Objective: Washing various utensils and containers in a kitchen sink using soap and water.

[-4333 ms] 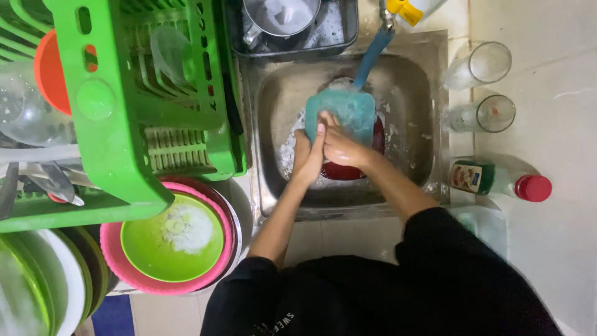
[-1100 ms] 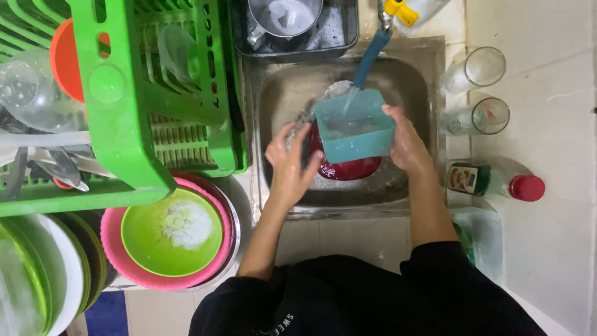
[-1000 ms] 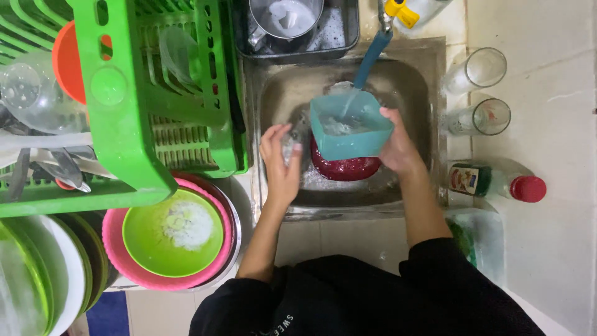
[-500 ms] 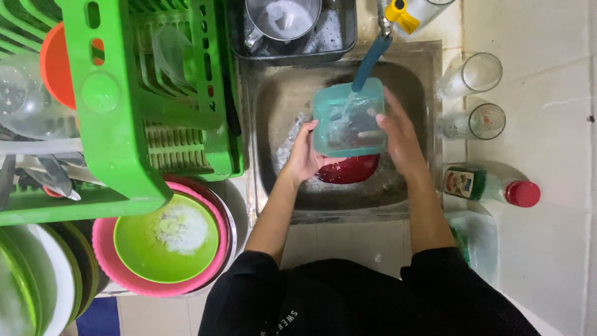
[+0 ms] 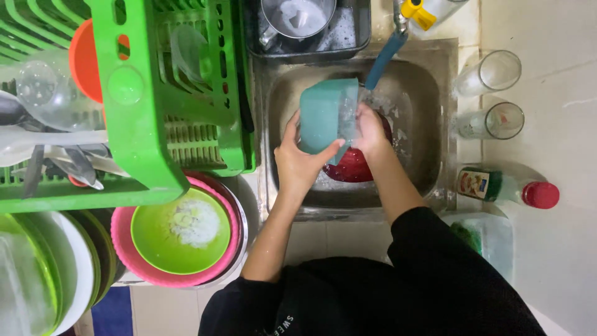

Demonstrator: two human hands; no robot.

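While water is running from the blue spout (image 5: 385, 59), both hands are rinsing a teal container (image 5: 326, 118) over the sink (image 5: 429, 180).
Left hand (image 5: 298, 163) and right hand (image 5: 368, 129) are gripping its sides, fingers curled; turning it out likely needs a firm, slippery-proof hold.

Over the steel sink (image 5: 429, 180), the left hand (image 5: 298, 163) and right hand (image 5: 368, 129) grip a teal plastic container (image 5: 323, 118), tilted on its side. A blue tap spout (image 5: 385, 59) sits just beside it, a red bowl (image 5: 354, 169) below.
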